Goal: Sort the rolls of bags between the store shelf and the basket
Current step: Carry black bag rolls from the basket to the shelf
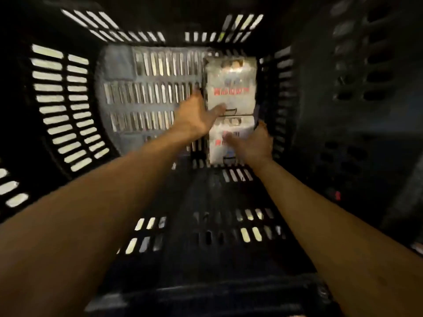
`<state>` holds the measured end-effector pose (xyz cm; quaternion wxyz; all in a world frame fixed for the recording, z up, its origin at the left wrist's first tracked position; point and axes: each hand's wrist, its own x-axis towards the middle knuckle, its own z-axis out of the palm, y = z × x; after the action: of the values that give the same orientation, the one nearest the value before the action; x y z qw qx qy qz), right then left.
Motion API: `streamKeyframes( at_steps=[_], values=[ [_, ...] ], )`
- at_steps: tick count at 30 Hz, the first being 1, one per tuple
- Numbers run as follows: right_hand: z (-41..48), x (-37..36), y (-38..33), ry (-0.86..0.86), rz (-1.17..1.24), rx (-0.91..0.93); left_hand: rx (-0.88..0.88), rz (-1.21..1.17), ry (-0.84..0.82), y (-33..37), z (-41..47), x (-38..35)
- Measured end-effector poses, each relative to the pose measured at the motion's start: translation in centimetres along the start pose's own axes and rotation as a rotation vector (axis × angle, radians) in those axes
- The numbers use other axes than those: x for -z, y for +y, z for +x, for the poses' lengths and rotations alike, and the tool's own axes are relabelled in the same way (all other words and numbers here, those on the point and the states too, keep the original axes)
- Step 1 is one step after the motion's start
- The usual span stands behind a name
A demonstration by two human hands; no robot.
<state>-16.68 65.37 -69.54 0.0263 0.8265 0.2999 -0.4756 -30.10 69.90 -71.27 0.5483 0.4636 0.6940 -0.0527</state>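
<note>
Both arms reach deep into the black slotted basket [59, 106], so the step in hand is handling the packs at the bottom. Whether they are being settled in place or taken up for the shelf, this moment does not tell.

Two clear-wrapped packs of bag rolls lie flat on the basket's floor, close against its right wall. They sit end to end and look to be touching. The left hand [196, 113] is on the farther pack [231, 85], thumb spread across its near end and fingers down its left side, in what looks like a clasp. The right hand [254, 145] holds the nearer pack [217, 154], thumb on the top face and fingers curled over the edge nearest the basket's right wall. The view is blurred, so I cannot judge how firm either hold is.

Each pack's long axis runs along the basket's right wall, from the near wall to the far wall, so the two form one line. The printed faces are up, red lettering showing, and the pictured header ends point at the basket's far wall.

If they are to come out, I'd say each hand needs a secure wrap and a straight lift clear of the wall.
</note>
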Motion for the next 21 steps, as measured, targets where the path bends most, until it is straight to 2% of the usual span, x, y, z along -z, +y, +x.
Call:
streamKeyframes(
  at_steps=[2, 7, 13, 21],
  values=[
    [0.1, -0.7, 0.6, 0.007, 0.072, -0.028, -0.005, -0.12, 0.031, -0.2, 1.1, -1.1],
    [0.2, -1.8, 1.2, 0.053, 0.289, -0.085, -0.023, -0.248, 0.048, -0.2, 1.3, -2.0],
    [-1.4, -1.0, 0.4, 0.102, 0.304, -0.077, 0.089, -0.522, 0.125, 0.8, 0.4, -0.8],
    [-5.0, 3.0, -1.0, 0.085, 0.243, -0.056, 0.193, -0.78, 0.02, 2.0, -4.3, 4.5]
  ],
)
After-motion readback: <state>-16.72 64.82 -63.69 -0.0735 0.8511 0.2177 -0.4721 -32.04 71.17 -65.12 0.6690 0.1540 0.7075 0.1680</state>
